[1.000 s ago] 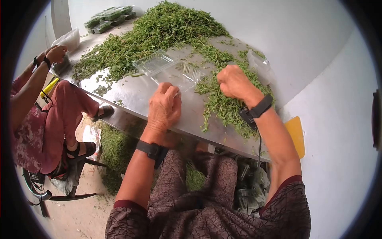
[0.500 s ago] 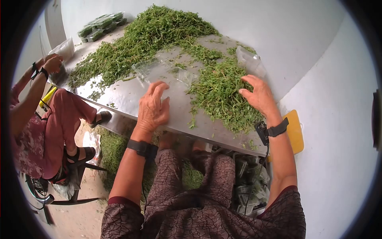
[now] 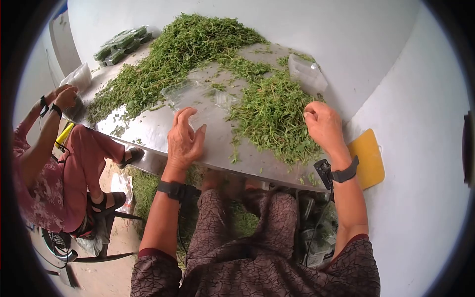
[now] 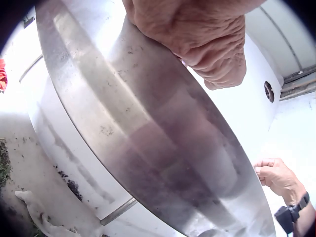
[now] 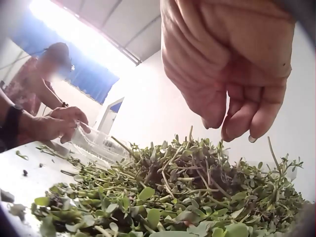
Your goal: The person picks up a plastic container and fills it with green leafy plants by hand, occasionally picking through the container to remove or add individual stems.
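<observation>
The right hand [image 3: 324, 126], spread wide a moment ago, now lets its fingers hang loosely bent over the right edge of a loose mound of small-leaved green sprigs [image 3: 274, 114] on the silver metal bench [image 3: 217, 148]; it appears to grasp nothing, so, by my reading, no sprigs are being lifted. The left hand [image 3: 184, 141] stays relaxed, thumb apart, just beside an open clear plastic box [image 3: 223, 100]. Whether its fingertips touch that box (transparent, and faint against the metal) I cannot tell; the left wrist view cuts them off.
</observation>
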Motion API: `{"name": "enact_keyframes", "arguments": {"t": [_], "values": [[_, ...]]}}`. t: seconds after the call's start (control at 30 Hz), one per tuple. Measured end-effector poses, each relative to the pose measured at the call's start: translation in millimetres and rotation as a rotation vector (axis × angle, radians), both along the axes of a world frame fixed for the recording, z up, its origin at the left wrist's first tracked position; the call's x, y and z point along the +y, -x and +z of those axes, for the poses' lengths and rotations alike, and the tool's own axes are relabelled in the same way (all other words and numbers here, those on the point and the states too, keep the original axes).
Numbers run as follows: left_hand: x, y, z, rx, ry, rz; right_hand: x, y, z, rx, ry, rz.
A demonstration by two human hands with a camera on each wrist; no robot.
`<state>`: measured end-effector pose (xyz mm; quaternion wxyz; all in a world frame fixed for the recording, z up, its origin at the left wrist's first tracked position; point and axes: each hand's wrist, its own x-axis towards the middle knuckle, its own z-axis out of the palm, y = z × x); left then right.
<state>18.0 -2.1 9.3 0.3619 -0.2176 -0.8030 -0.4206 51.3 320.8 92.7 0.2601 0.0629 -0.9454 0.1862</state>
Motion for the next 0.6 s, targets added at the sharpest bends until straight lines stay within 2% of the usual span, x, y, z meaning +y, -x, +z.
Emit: {"name": "enact_keyframes", "arguments": {"t": [0.07, 0.3, 0.53, 0.6], "values": [[-0.6, 0.4, 0.0, -0.013, -0.008, 0.023, -5.0, -19.0, -1.0, 0.096, 0.100, -0.002], [-4.5, 7.7, -4.2, -0.035, 0.030, 0.025, -4.8, -86.1, -33.9, 0.037, 0.230, 0.007], [-7.1, 9.7, -4.3, -0.033, 0.096, 0.065, 9.9, -98.7, -83.0, 0.201, 0.478, 0.022], [-9.0, 9.1, -4.7, -0.078, 0.088, 0.055, 12.2, -96.7, -90.7, 0.256, 0.481, 0.033]]}}
